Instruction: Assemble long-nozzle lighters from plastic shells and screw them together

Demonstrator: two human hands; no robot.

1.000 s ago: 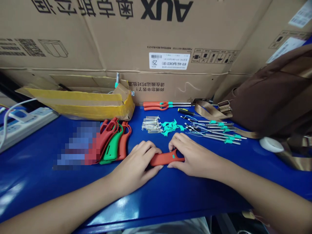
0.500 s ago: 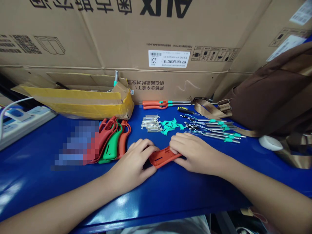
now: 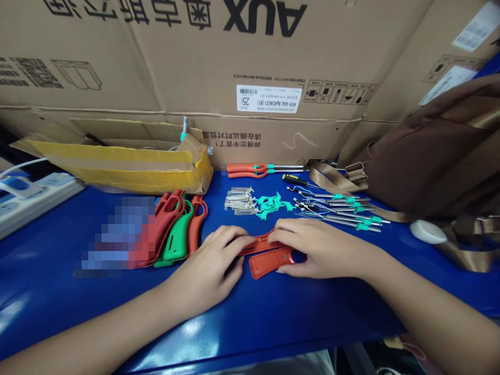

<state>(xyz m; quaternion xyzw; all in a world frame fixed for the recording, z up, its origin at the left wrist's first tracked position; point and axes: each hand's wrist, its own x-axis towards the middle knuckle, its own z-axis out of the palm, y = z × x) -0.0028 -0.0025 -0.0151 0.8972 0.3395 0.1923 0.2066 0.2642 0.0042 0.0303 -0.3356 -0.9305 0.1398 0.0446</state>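
Both of my hands meet at the middle of the blue table [image 3: 273, 317] over an orange plastic handle that has come apart into two shells. My left hand [image 3: 213, 265] pinches the far shell [image 3: 255, 245], which lies tilted. My right hand [image 3: 312, 247] presses on the near shell [image 3: 267, 263], lying flat with its hollow side up. Just beyond my fingers lie a heap of small metal parts [image 3: 239, 201], teal plastic clips [image 3: 272, 204] and several metal rods with teal collars [image 3: 344, 211].
A pile of red, orange and green handle shells [image 3: 175, 232] lies left of my hands. An open taped cardboard box [image 3: 125, 164], a power strip [image 3: 31, 195], an assembled orange-handled tool [image 3: 261, 169], a screwdriver [image 3: 297, 180], a brown bag [image 3: 437, 156] and big cartons [image 3: 250, 62] ring the table.
The closed orange handle was tipped up, then split; its two shells now lie apart, one under each hand. My hands have shifted slightly toward me.
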